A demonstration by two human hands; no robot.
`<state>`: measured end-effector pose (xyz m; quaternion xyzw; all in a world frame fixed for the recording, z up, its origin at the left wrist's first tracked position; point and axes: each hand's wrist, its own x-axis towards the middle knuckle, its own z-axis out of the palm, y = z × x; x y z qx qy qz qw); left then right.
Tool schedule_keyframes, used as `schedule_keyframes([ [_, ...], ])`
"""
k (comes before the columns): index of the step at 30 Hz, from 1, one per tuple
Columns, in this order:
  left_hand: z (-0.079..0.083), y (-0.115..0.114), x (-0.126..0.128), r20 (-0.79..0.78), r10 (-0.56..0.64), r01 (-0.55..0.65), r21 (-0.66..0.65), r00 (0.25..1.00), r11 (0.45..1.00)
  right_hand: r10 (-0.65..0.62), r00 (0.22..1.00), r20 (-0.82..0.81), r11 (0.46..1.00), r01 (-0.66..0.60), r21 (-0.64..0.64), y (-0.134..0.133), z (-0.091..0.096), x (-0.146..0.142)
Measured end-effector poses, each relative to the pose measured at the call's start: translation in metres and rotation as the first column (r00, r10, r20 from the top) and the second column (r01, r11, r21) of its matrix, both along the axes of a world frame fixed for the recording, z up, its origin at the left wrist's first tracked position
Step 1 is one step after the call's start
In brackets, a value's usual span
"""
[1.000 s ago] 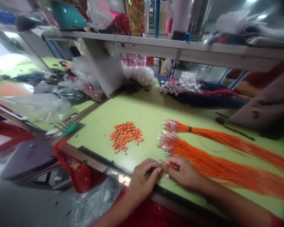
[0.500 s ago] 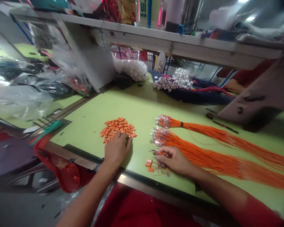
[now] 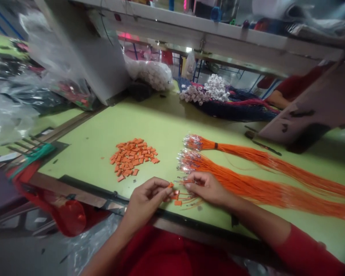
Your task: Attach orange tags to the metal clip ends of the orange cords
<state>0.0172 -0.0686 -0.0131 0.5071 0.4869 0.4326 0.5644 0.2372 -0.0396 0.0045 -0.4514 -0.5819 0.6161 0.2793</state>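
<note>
My left hand [image 3: 151, 195] is closed, an orange connector housing [image 3: 170, 185] pinched between thumb and fingertips. Close on its right, my right hand [image 3: 205, 188] grips orange wires with metal terminals [image 3: 181, 179] poking out past the fingers. Below the gap between the hands, orange housings [image 3: 178, 203] with wires in them lie on the green tabletop [image 3: 92, 153]. Farther back and left is a loose pile of orange housings [image 3: 133, 155]. Behind my right hand stretches a thick bundle of orange wires [image 3: 235, 176], its terminal ends pointing left.
A second orange wire bundle [image 3: 232, 150], tied with a dark band, lies behind the first. Dark wires with white connectors [image 3: 215, 90] sit under the shelf [image 3: 218, 38]. A co-worker's arm [image 3: 278, 99] shows at right. A red holder [image 3: 71, 216] hangs off the front edge.
My left hand has come away from the pile toward my right hand and now pinches a housing. The right hand stays beside the wire bundle. The camera view has shifted slightly.
</note>
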Motion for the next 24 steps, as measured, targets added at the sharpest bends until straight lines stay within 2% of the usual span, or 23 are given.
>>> schedule_keyframes([
  [3, -0.001, -0.006, 0.006, 0.144, -0.013, 0.026, -0.086, 0.989, 0.996, 0.0, 1.0, 0.011, 0.999, 0.0, 0.05, 0.0, 0.001, 0.0],
  [7, -0.003, -0.01, 0.012, 0.18, -0.053, 0.075, -0.117, 0.982, 0.99, -0.003, 0.999, 0.041, 0.992, -0.002, 0.124, -0.002, 0.002, -0.001],
  [16, -0.003, -0.012, 0.021, 0.146, -0.014, 0.026, -0.081, 0.989, 0.996, 0.014, 1.0, 0.011, 1.0, -0.014, 0.026, -0.002, 0.002, 0.002],
  [22, -0.002, -0.015, 0.023, 0.187, 0.051, -0.038, -0.07, 0.981, 0.997, 0.042, 0.999, 0.005, 0.999, -0.042, 0.013, -0.006, 0.007, -0.001],
  [24, -0.004, -0.016, 0.023, 0.188, 0.072, -0.059, -0.073, 0.98, 0.996, 0.004, 1.0, 0.001, 1.0, -0.004, 0.002, -0.007, 0.008, -0.002],
])
